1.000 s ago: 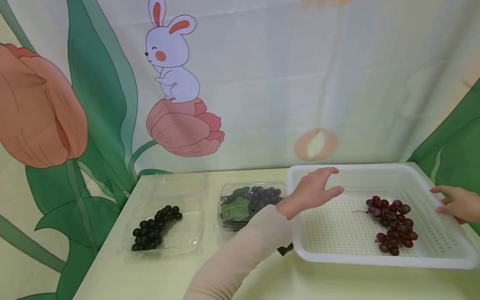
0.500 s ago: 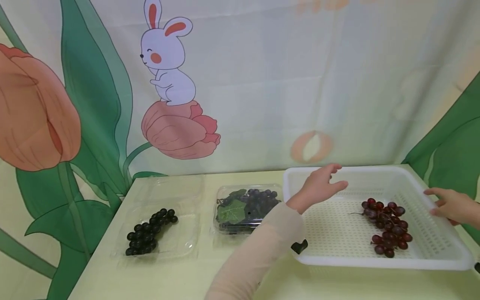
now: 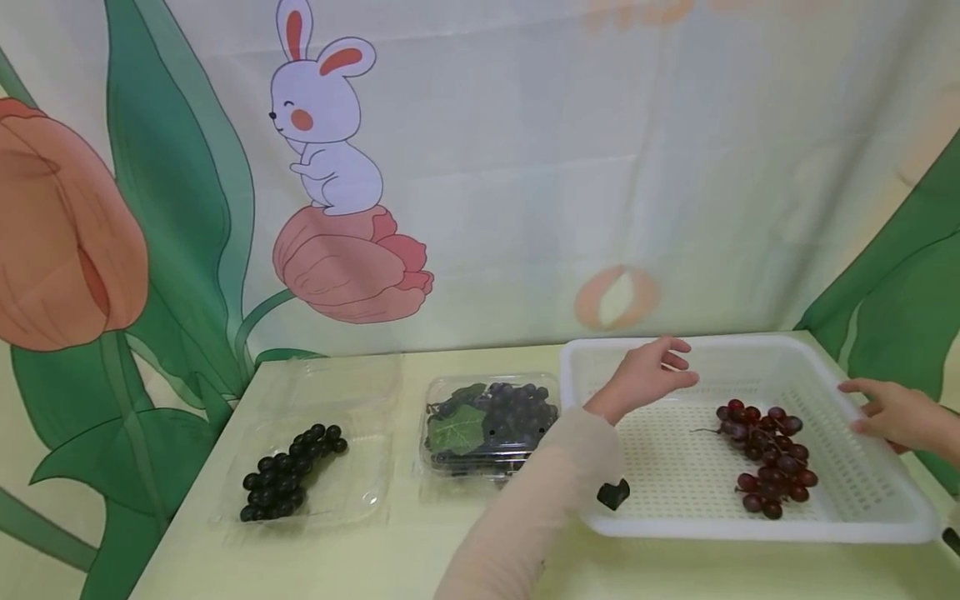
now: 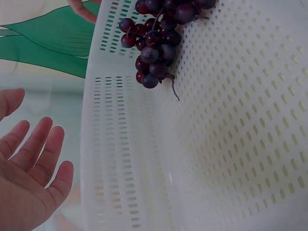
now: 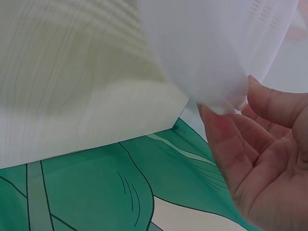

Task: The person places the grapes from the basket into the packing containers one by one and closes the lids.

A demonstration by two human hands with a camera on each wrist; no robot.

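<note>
A white perforated plastic basket (image 3: 652,523) stands at the right of the table with a bunch of red grapes (image 3: 768,454) lying in its right half. My left hand (image 3: 647,377) hovers over the basket's left back part, holding nothing, fingers spread and slightly bent. In the left wrist view that hand (image 4: 31,173) shows beside the basket's wall, palm bare. At the right side my right hand (image 3: 903,412) grips the basket's rim. The right wrist view shows the thumb on one side of the rim and the fingers (image 5: 226,144) beneath it.
Left of the basket sits a clear lidded box (image 3: 491,383) of dark grapes with a green leaf (image 3: 457,432). Farther left, an opened clear clamshell (image 3: 363,475) holds a bunch of black grapes (image 3: 288,475). A printed cloth (image 3: 510,192) hangs behind the table.
My left hand has shifted a little to the right over the basket. The right hand keeps its place at the rim. The head view has turned slightly, so everything sits a bit lower and most things farther left.
</note>
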